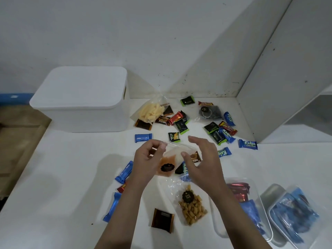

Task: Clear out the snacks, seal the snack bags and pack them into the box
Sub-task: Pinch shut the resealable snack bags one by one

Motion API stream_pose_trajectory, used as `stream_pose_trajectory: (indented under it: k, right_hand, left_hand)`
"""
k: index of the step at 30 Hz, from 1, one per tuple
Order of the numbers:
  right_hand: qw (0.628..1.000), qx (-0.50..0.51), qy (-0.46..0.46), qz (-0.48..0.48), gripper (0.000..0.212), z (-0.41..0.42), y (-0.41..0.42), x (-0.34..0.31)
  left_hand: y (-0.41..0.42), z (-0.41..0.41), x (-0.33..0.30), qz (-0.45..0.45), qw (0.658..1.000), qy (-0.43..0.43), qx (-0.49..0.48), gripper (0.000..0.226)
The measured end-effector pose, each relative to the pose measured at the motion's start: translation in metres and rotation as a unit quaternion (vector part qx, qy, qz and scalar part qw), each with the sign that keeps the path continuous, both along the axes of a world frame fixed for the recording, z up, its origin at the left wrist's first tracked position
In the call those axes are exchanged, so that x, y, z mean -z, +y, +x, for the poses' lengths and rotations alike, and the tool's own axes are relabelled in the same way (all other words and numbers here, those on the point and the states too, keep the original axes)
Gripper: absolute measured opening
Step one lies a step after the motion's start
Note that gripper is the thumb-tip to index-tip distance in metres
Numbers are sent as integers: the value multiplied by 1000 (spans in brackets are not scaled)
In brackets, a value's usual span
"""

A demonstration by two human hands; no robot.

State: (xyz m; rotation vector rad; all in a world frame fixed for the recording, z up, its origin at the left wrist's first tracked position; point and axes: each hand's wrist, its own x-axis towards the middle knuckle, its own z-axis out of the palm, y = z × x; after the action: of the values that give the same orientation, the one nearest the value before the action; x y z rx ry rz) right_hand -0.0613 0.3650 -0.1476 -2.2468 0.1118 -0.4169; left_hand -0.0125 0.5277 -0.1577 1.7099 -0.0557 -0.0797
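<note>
White plastic box with its lid on [80, 97] sits at the far left of the white table [62, 177]. Next, the left hand [147, 159] pinches the top edge of a clear snack bag with orange bits [168, 163]. The right hand [201, 155] is open beside it, holding nothing. If the pinch slips, the bag could tip and spill onto the blue wrapped bars [248, 144].
</note>
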Motion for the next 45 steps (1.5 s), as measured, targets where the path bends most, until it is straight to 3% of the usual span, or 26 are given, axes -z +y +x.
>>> stream_pose_trajectory:
  k: [3,6,14,31,37,45]
  right_hand:
    - [997,-52,-1,-50,30,4,1,-17]
    - [997,-69,-15,-33,15,4,-2,-27]
    - [995,-94,-36,20,4,4,3,-40]
    - [982,-123,-46,134,9,12,5,-56]
    - [980,-134,-49,138,8,16,2,-55]
    - [982,-141,-37,122,8,19,-1,-55]
  left_hand:
    - [-2,-6,-10,32,998,-45,19,16]
    - [-3,-11,-18,44,997,-55,8,13]
    - [-9,-23,-37,60,990,-125,-24,14]
    - [-12,-21,-61,59,986,-158,-4,10]
    - [-7,-16,-63,60,988,-141,-12,12]
    - [2,-13,-66,87,986,-136,50,5]
